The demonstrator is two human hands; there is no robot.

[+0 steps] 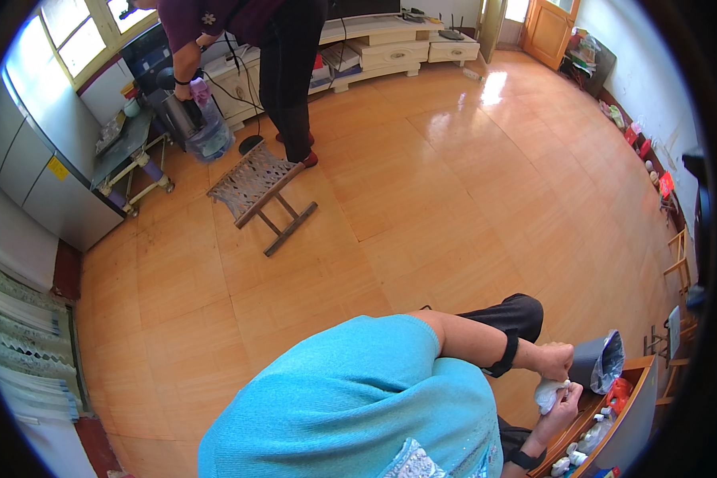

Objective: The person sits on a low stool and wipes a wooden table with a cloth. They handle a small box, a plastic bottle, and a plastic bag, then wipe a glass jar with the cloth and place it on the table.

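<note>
My left hand point(555, 361) is closed at the top of a crumpled whitish translucent plastic bag point(547, 395). Just below it, my right hand point(564, 403) pinches the same bag, and the two hands nearly touch. A grey bin point(587, 362) with a plastic liner stands right beside my hands. Under and beyond them is an open wooden drawer point(640, 371) holding a red plastic bag point(619, 394) and several white-capped bottles point(595, 435). What lies inside the whitish bag cannot be made out.
Another person point(233, 36) bends at the upper left, one hand on a dark container near a clear plastic bucket point(210, 141). A folding stool point(262, 185) with a woven seat stands on the floor. A white TV cabinet point(388, 55), a small table point(125, 149) and small wooden stools point(680, 263) line the sides.
</note>
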